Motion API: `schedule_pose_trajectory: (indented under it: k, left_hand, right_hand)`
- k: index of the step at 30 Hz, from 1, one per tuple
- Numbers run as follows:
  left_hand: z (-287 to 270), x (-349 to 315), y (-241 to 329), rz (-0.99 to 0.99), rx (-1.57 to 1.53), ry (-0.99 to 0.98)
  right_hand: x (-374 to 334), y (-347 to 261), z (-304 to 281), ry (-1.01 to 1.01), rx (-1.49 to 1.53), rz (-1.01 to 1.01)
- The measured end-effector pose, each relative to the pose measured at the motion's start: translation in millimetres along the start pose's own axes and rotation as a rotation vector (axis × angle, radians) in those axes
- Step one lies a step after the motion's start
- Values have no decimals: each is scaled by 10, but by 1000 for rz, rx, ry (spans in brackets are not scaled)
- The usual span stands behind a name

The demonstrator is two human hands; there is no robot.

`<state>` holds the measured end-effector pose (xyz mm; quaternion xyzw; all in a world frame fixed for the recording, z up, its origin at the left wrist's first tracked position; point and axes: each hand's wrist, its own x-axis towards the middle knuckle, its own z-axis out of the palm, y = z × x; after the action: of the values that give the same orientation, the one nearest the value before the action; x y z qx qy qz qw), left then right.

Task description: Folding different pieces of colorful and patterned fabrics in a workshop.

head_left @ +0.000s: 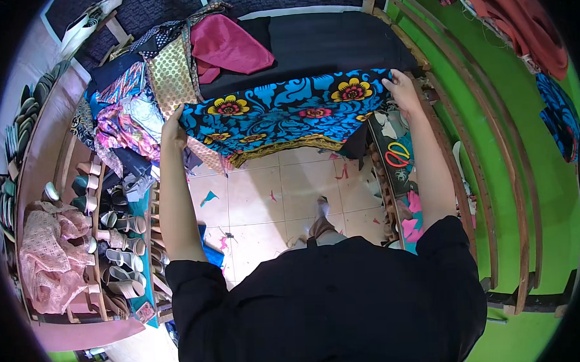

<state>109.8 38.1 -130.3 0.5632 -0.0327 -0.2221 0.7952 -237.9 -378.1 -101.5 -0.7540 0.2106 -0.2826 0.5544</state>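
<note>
A blue and black floral cloth [281, 114] with yellow and red flowers is stretched between my two hands. Its top edge runs nearly straight across, and the lower part hangs down to a gold-patterned border [289, 146]. My left hand [173, 126] is closed on the cloth's left corner. At the upper right corner, my right hand [400, 91] pinches the edge with thumb and fingers. Behind the cloth lies a black-covered surface [336, 42]; the cloth hides its front.
Heaped fabrics [131, 110] and a magenta cloth [228, 46] lie at the back left. Shoe racks [123, 250] line the left side. Orange-handled scissors [397, 154] rest on the right-hand shelf. Wooden rails [493, 142] run along the green wall. Fabric scraps [209, 198] dot the tiled floor.
</note>
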Motion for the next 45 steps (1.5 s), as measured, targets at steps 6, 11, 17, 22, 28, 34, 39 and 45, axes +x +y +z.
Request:
schedule_pose_trajectory:
  k: [6,11,17,22,28,34,39,45]
  left_hand:
    - [60,-27,-29,-39,-1,44]
    - [22,32,-25,90,71,-26]
    - [-33,44,-180,56,78,-53]
    - [-58,-164,-359,8,146,-158]
    - [-37,-212,-464,331,186,-17]
    - [307,-173,-391,617,171,90]
    - [701,-76,-54,685,168,55]
    - [1218,402,441,728,287,-2]
  right_hand:
    - [-221,-203,347,99,117,-152]
    - [-90,1,113,-53,187,68]
    - [-78,447,16,288,-216,215]
    - [-231,484,115,320,37,132]
    - [-320,563,-11,300,189,37]
    - [-259,393,-42,509,132,-231]
    - [-39,130,-203,443,338,-243]
    - [708,-219,-468,451,382,-314]
